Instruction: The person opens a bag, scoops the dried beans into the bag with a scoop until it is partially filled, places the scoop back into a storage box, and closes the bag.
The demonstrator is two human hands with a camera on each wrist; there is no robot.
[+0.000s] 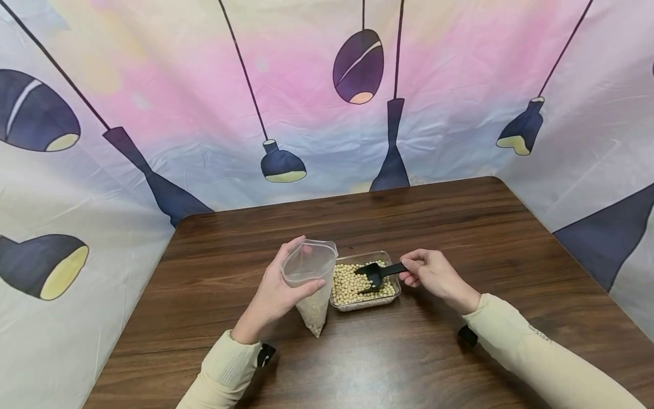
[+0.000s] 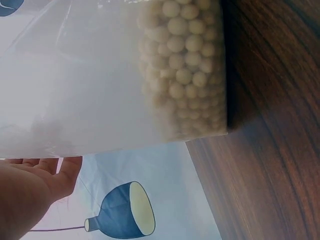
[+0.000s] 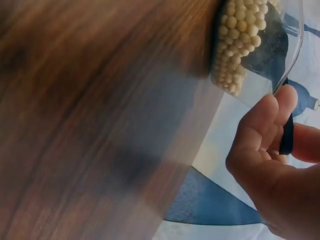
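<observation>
My left hand (image 1: pixel 276 292) grips a clear plastic zip bag (image 1: pixel 318 301) near its top, thumb in front and fingers behind, with the mouth held wide. Pale round soybeans (image 2: pixel 185 65) fill the lower end of the bag. To the right of it stands a clear rectangular container (image 1: pixel 365 306) of the same soybeans (image 1: pixel 347 281). A black scoop (image 1: pixel 374 274) lies with its bowl among these beans. Its handle is pinched between thumb and fingers of my right hand (image 1: pixel 429 274), just off the container's right side. In the right wrist view the fingertips (image 3: pixel 286 97) are right at the rim.
Everything stands on a dark brown wooden table (image 1: pixel 245 244). A cloth backdrop (image 1: pixel 317 102) printed with lamps hangs behind the table's far edge and along its sides. A black wrist strap (image 1: pixel 265 354) shows at the left sleeve, another (image 1: pixel 467 336) at the right.
</observation>
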